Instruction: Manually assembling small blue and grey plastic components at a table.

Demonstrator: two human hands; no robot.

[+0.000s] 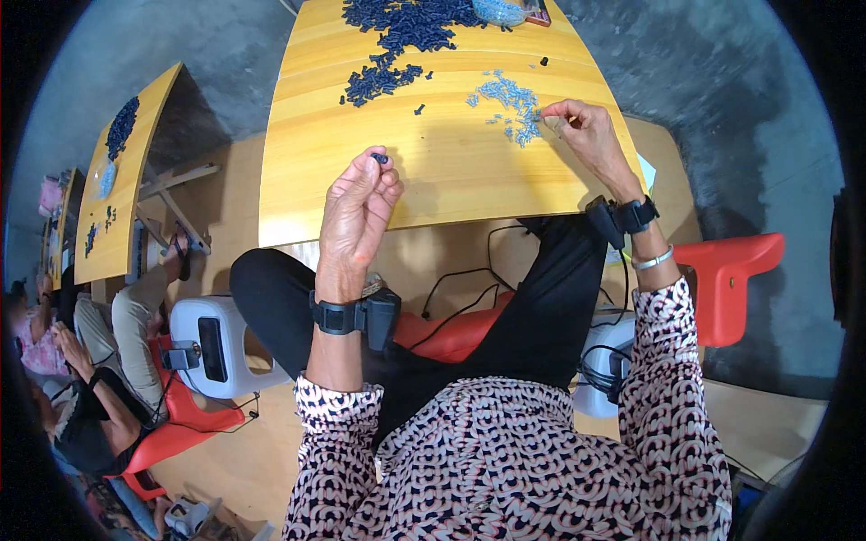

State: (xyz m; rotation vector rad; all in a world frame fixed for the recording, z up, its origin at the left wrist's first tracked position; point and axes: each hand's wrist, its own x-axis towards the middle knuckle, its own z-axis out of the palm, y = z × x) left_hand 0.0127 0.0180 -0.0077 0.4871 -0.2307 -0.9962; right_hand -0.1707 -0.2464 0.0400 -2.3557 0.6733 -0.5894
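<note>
My left hand point(356, 212) is raised over the near edge of the yellow wooden table point(451, 171), pinching a small dark blue plastic piece point(380, 158) at its fingertips. My right hand point(586, 131) reaches to the right side of the table, fingertips pinched at the edge of a scatter of small light blue pieces point(510, 104); whether it holds one I cannot tell. A large heap of dark blue pieces point(401, 36) lies at the far middle of the table. Both wrists wear black bands with small devices.
A clear bag of light blue pieces point(501, 11) rests at the table's far edge. An orange plastic chair point(731, 270) is beneath me, with black cables and white boxes point(212, 343) beside it. At left, another person point(99, 379) sits by similar yellow tables point(113, 189).
</note>
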